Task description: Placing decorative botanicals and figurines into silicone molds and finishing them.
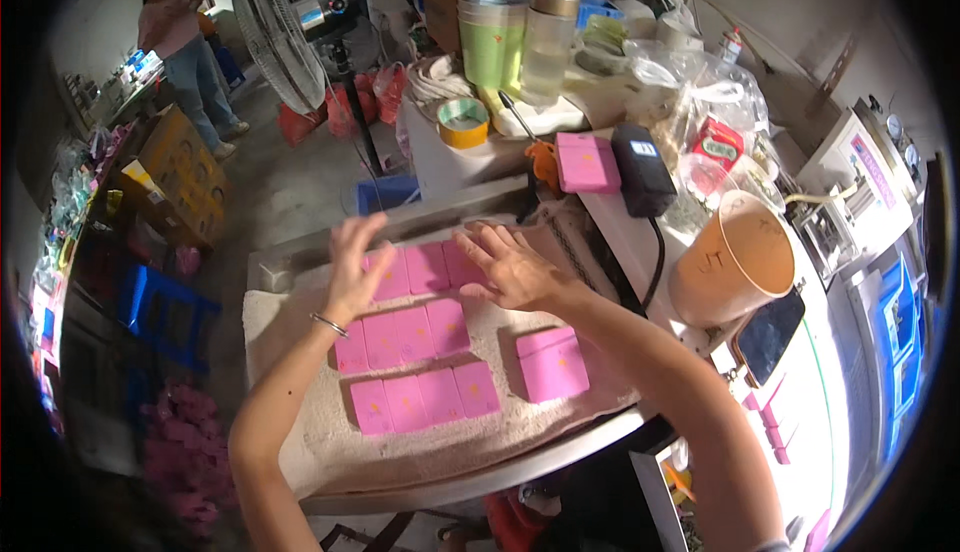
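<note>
Pink cards are laid in 3 rows on a beige cloth, w/ a pink stack set to the R of the near rows. The far row's L end is partly covered by the L hand — fingers spread, nothing gripped; its R end by the R hand, fingers fanned, nothing gripped. Whether cards are touched can't be told. The cloth is edged at the back by a metal rim. On the side table, a black adapter, tape roll & orange cup are seen. The bkgd is filled w/ a fan, cardboard box, blue stool — plus a standing person.
</note>
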`<state>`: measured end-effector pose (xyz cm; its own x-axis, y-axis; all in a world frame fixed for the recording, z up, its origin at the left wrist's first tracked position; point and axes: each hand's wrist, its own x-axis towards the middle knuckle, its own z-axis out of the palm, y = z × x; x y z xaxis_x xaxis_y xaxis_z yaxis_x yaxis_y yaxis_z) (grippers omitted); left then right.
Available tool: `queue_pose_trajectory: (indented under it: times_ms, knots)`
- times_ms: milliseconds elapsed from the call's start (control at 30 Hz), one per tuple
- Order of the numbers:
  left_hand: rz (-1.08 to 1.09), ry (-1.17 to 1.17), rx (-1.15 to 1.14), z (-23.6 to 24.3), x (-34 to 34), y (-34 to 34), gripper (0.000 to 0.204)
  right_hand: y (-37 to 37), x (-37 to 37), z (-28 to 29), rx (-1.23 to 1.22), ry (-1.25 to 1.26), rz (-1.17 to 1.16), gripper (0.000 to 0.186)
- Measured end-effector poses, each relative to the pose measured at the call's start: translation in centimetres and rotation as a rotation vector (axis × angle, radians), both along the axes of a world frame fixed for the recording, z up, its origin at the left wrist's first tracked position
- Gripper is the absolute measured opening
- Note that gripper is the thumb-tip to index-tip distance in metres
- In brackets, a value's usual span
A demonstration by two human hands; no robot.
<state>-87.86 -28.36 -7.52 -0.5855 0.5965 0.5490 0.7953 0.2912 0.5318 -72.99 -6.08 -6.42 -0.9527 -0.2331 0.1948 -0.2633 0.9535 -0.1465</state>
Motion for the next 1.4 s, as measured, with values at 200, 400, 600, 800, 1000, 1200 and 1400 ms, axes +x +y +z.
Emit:
queue_pose_trajectory:
  times_ms: [200,400,600,800,1000,1200,1400]
  knots:
    - [-0.168,0.001,0.603,11.6,9.2,7.1,0.024,-4.6,19.6,12.0,0.067,0.066,-0.071,0.031]
    - [-0.829,-0.591,0.489,16.4,23.6,10.9,0.038,0.7,42.8,10.3,-0.196,0.246,-0.982,0.055]
    - [-1.379,-0.696,-0.289,16.4,37.3,16.4,0.013,1.8,52.5,6.5,-0.357,0.193,-1.249,0.084]
    - [-1.273,-0.542,-0.279,12.6,46.0,19.6,0.024,2.5,51.1,6.6,-0.547,0.308,-1.123,0.084]
    - [-1.172,-1.376,-0.435,9.7,49.0,20.9,0.047,-2.3,51.2,11.2,-0.625,0.518,-1.128,0.083]
    - [-1.184,-2.002,-0.728,11.8,54.2,19.2,0.059,-4.9,54.1,12.3,-0.431,0.500,-1.208,0.075]
    - [-1.211,-1.872,-0.786,10.3,57.6,18.0,0.057,-5.9,57.5,12.7,-0.405,0.582,-1.315,0.064]
